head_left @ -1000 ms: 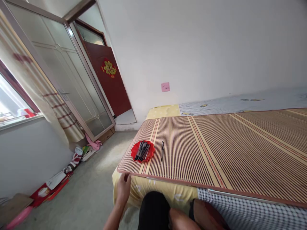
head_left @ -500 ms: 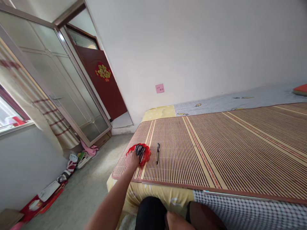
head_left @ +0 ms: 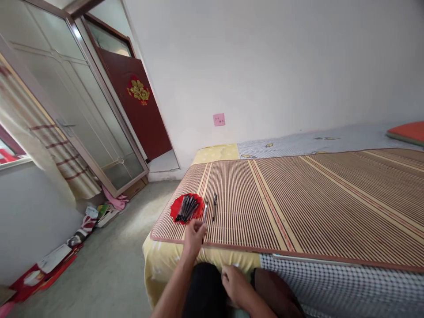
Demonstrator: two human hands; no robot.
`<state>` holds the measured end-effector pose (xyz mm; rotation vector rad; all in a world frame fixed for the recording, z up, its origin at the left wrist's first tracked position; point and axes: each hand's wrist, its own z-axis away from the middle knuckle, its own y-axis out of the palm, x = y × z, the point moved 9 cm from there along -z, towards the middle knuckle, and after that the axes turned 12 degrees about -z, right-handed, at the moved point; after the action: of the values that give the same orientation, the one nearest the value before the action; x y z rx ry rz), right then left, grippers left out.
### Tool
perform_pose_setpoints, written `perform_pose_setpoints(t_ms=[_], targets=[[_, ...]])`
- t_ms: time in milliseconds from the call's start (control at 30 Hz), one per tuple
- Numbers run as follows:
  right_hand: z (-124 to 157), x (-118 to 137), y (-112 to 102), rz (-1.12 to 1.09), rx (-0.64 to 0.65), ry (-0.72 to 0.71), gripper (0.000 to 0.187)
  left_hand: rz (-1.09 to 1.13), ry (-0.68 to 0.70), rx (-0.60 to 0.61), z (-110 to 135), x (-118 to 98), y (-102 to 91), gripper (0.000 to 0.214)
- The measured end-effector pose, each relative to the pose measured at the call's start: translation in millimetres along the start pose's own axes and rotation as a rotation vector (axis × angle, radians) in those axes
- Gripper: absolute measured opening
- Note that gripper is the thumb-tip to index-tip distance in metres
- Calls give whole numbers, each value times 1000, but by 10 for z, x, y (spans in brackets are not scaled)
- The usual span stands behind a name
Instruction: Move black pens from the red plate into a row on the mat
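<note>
**Your left hand (head_left: 194, 238) has gone from the plate (head_left: 175, 210) to a spot just in front of it, with a pen in its grip**

Since the earlier frame, the held pen (head_left: 206, 213) has come out to the right of the plate, and your right hand (head_left: 236, 282) has come up into fuller view.

The relation that counts is the one between the held pen and the loose pen (head_left: 214, 206). The loose pen lies on the mat (head_left: 238, 194), just to the right of the held one, with a narrow gap between them. Both point lengthwise away from you, near enough parallel. You have the held pen by its near end, and its far end reaches forward between the plate and the loose pen. Whether it already rests on the mat, you can't tell from here.

Your left fingers (head_left: 202, 228) are pinching that near end, thumb against forefinger. Your left hand is clearly the nearer to both pens; your right is lower down, by your knees (head_left: 204, 289), fingers curled, and you can't tell whether they close on anything.

The other pens (head_left: 187, 208) lie bunched in the plate, slanting away to the right, just left of your left fingers.
</note>
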<state>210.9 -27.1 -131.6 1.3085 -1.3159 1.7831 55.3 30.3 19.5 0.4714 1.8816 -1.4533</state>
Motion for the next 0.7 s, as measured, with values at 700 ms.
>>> perform_pose_setpoints(t_ms=[700], targets=[[220,378,-836,-662,-314,-104,46,844,-103,523,1348,153,1146,43]])
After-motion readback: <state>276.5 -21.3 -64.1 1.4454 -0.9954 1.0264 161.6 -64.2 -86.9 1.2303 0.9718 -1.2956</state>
